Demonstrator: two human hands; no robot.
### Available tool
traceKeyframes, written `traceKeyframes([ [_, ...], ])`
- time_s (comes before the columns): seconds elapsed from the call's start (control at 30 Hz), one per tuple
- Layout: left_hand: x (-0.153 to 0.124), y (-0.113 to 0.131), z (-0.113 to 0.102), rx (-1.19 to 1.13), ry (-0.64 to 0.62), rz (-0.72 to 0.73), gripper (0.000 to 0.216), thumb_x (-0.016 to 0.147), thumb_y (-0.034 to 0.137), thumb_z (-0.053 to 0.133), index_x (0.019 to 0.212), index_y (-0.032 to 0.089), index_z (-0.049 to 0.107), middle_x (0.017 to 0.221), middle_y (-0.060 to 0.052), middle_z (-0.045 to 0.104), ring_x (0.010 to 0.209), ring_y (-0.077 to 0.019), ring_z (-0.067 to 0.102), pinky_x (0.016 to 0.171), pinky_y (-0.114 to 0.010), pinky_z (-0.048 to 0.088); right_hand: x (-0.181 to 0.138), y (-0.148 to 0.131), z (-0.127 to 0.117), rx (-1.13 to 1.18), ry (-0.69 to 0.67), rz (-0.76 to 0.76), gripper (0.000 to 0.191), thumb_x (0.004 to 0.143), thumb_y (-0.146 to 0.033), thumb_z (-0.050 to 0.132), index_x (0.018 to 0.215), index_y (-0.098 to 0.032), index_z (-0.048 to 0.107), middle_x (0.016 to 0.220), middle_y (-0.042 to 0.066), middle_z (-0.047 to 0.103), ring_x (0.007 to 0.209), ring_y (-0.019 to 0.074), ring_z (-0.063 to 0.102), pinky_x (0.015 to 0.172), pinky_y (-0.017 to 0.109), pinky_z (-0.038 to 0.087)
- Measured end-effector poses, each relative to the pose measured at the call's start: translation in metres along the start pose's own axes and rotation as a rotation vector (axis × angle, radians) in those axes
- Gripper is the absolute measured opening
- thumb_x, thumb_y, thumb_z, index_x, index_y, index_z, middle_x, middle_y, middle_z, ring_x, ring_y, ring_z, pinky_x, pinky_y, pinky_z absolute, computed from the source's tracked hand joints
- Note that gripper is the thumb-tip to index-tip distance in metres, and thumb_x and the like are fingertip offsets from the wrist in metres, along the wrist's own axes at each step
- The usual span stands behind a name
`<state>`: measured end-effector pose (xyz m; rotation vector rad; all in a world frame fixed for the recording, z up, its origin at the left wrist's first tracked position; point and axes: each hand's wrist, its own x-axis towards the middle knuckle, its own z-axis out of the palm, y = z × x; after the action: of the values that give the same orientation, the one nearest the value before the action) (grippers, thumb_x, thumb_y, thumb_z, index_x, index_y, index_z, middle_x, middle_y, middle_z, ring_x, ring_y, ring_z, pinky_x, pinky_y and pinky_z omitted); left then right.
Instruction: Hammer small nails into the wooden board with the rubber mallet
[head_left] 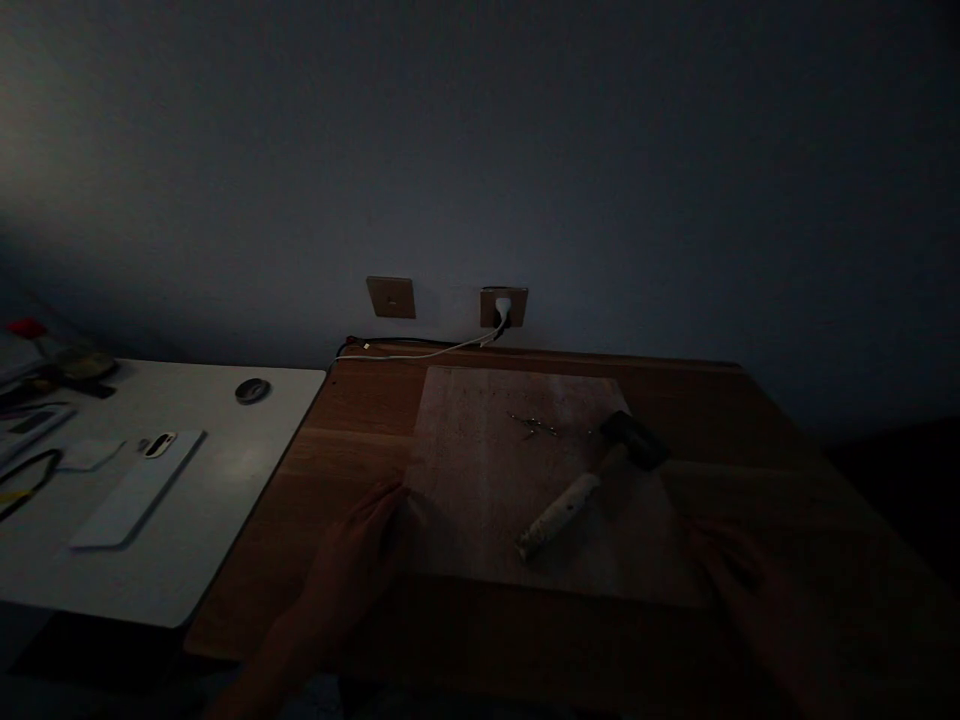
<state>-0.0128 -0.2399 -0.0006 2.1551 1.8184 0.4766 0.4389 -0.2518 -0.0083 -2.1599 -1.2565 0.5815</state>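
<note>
Left hand (364, 530): forearm rising from the lower edge of the view, back of the hand uppermost, fingers together and slightly bent, thumb side towards the board (472, 470). It is partly open, its fingertips at the board's left edge; contact there is too dark to judge.

Right hand (724, 560): in deep shadow at the board's right edge, forearm slanting in from the lower right, fingers loosely bent and partly open. Fine detail of its fingers is lost in the dark.

Between the hands lies the board, flat on a wooden table (337, 450). On it, the hammer (559, 510) rests obliquely, its pale handle pointing back towards the near side between the hands, its dark head farther off, across the board's right edge. Beyond the handle, between the two hands, is a small scatter of nails (536, 427).

Farther from both hands, a cable (420, 356) runs along the table's far edge to a socket (489, 310) on the wall (480, 150). Left of the left hand, a white desk (240, 470) bears a phone (139, 495) and, farther back, a dark ring (253, 391).
</note>
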Motion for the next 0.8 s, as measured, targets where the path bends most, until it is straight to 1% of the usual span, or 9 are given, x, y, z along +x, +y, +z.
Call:
traceKeyframes([
  [0.13, -0.010, 0.003, -0.008, -0.022, -0.048, -0.016, 0.037, 0.098, 0.034, 0.045, 0.127, 0.026, 0.066, 0.135, -0.004, 0.068, 0.122, -0.0223, 0.066, 0.106, -0.036, 0.054, -0.001, 0.003, -0.001, 0.024, -0.025, 0.015, 0.048, 0.078, -0.064, 0.056, 0.101, -0.026, 0.072, 0.111, 0.011, 0.076, 0.101, 0.0364, 0.071, 0.087, 0.048, 0.055],
  [0.27, -0.009, 0.004, -0.018, -0.033, -0.110, -0.071, 0.036, 0.098, 0.036, 0.044, 0.124, 0.027, 0.067, 0.127, -0.005, 0.072, 0.109, -0.0243, 0.071, 0.097, -0.038, 0.058, -0.001, 0.005, -0.001, 0.016, -0.053, 0.003, 0.052, 0.079, -0.067, 0.053, 0.105, -0.025, 0.070, 0.116, 0.013, 0.074, 0.107, 0.0378, 0.068, 0.093, 0.053, 0.052],
  [0.37, 0.002, 0.001, -0.027, -0.023, -0.136, -0.054, 0.033, 0.097, 0.032, 0.044, 0.117, 0.027, 0.070, 0.115, -0.005, 0.075, 0.101, -0.0249, 0.072, 0.092, -0.040, 0.058, -0.003, -0.003, 0.004, -0.035, 0.011, -0.050, 0.055, 0.082, -0.066, 0.052, 0.111, -0.022, 0.067, 0.121, 0.018, 0.070, 0.111, 0.0395, 0.065, 0.097, 0.056, 0.050],
  [0.43, 0.013, -0.002, -0.030, 0.018, -0.103, 0.031, 0.029, 0.094, 0.029, 0.050, 0.113, 0.026, 0.072, 0.112, -0.008, 0.075, 0.103, -0.0265, 0.069, 0.091, -0.041, 0.058, -0.005, -0.013, 0.010, -0.063, 0.045, -0.110, 0.055, 0.085, -0.062, 0.052, 0.118, -0.020, 0.066, 0.124, 0.020, 0.067, 0.114, 0.0402, 0.063, 0.097, 0.056, 0.049],
  [0.53, 0.035, 0.001, -0.029, 0.072, -0.017, 0.184, 0.026, 0.093, 0.028, 0.055, 0.113, 0.023, 0.071, 0.112, -0.010, 0.073, 0.107, -0.0275, 0.065, 0.092, -0.042, 0.056, -0.011, -0.034, 0.025, 0.005, -0.042, -0.188, 0.054, 0.088, -0.058, 0.051, 0.127, -0.023, 0.064, 0.123, 0.015, 0.069, 0.109, 0.0355, 0.067, 0.091, 0.050, 0.054],
  [0.57, 0.044, 0.005, -0.028, 0.079, 0.001, 0.225, 0.026, 0.095, 0.027, 0.053, 0.114, 0.022, 0.070, 0.112, -0.010, 0.072, 0.107, -0.0267, 0.064, 0.091, -0.041, 0.056, -0.014, -0.043, 0.031, 0.029, -0.127, -0.200, 0.054, 0.088, -0.058, 0.052, 0.129, -0.025, 0.064, 0.117, 0.012, 0.072, 0.102, 0.0331, 0.069, 0.086, 0.047, 0.056],
  [0.67, 0.073, 0.021, -0.019, 0.097, -0.014, 0.346, 0.027, 0.098, 0.026, 0.053, 0.120, 0.021, 0.066, 0.114, -0.010, 0.070, 0.105, -0.0242, 0.065, 0.091, -0.038, 0.056, -0.020, -0.069, 0.047, 0.061, -0.271, -0.303, 0.054, 0.089, -0.059, 0.056, 0.133, -0.030, 0.065, 0.088, 0.006, 0.074, 0.078, 0.0277, 0.070, 0.071, 0.041, 0.055],
  [0.73, 0.098, 0.033, -0.011, 0.121, -0.027, 0.403, 0.027, 0.097, 0.022, 0.055, 0.122, 0.020, 0.064, 0.118, -0.010, 0.068, 0.109, -0.0245, 0.063, 0.094, -0.038, 0.055, -0.020, -0.086, 0.056, 0.068, -0.313, -0.334, 0.052, 0.089, -0.060, 0.055, 0.129, -0.030, 0.068, 0.075, 0.003, 0.071, 0.067, 0.0259, 0.067, 0.064, 0.038, 0.051],
  [0.8, 0.124, 0.042, -0.003, 0.146, -0.031, 0.428, 0.029, 0.096, 0.019, 0.056, 0.123, 0.019, 0.063, 0.123, -0.011, 0.065, 0.116, -0.0252, 0.061, 0.098, -0.040, 0.054, -0.017, -0.098, 0.062, 0.088, -0.352, -0.315, 0.047, 0.091, -0.060, 0.052, 0.120, -0.029, 0.073, 0.070, 0.003, 0.070, 0.064, 0.0255, 0.066, 0.062, 0.037, 0.048],
])
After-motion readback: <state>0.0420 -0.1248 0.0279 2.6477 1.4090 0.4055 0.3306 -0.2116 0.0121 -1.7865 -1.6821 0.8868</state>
